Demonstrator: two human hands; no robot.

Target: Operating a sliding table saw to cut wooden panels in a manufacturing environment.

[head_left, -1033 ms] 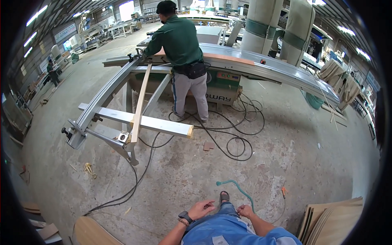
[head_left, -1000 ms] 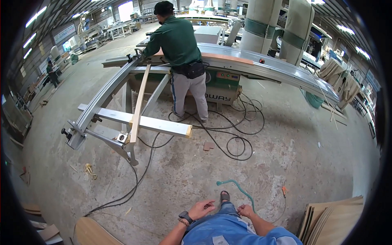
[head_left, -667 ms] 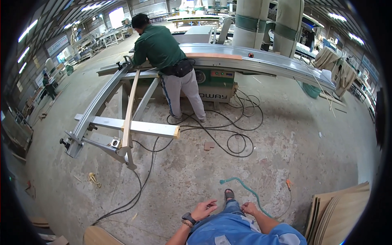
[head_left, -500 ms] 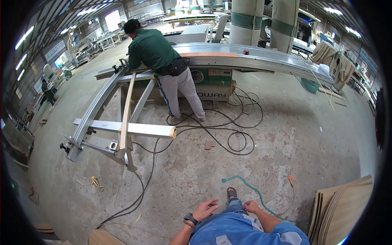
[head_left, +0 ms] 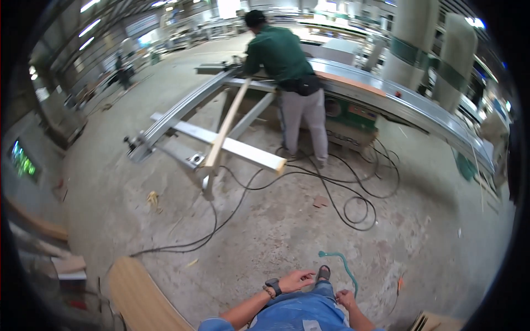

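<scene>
In front of my body, low in the picture, my left hand [head_left: 297, 280] hangs in the air with its fingers loosely stretched, holding nothing. A dark watch [head_left: 273, 286] and a bracelet sit on that wrist. My right hand [head_left: 346, 299] is beside my thigh, its fingers curled in, and nothing shows in it. Neither hand touches a workpiece. A teal hose or strap [head_left: 345, 263] lies on the floor just beyond my hands, near my sandalled foot [head_left: 323, 272]. To the left of my left arm stands a curved wooden panel [head_left: 141, 292].
A co-worker in a green shirt [head_left: 282, 52] leans over a sliding table saw [head_left: 353, 124]. Its metal outrigger frame [head_left: 190, 132] bears a long wooden strip [head_left: 227, 124]. Black cables [head_left: 309, 172] loop across the floor. More wooden boards [head_left: 436, 321] stand at the lower right.
My view has swung left, so the saw and co-worker sit further right in the picture. More of the curved wooden panel shows on the left. My hands remain in front of me.
</scene>
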